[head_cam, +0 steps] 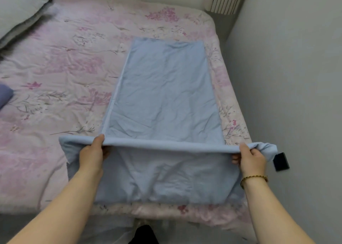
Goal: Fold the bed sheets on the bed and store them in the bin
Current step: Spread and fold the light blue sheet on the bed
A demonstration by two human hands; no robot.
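One blue bed sheet [164,95] lies on the floral bed [55,73], stretching toward 12 o'clock, its near fold gripped by two hands, left hand [92,156] and right hand [251,159], one gray pillow [18,12] at 10 o'clock.

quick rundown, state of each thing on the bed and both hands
blue sheet: folded into a long strip, near end lifted in a fold, far end flat on the bed
left hand: shut on the sheet's fold
right hand: shut on the sheet's fold
floral cover: spread over the bed, wrinkled
grey pillow: lying at the far left corner
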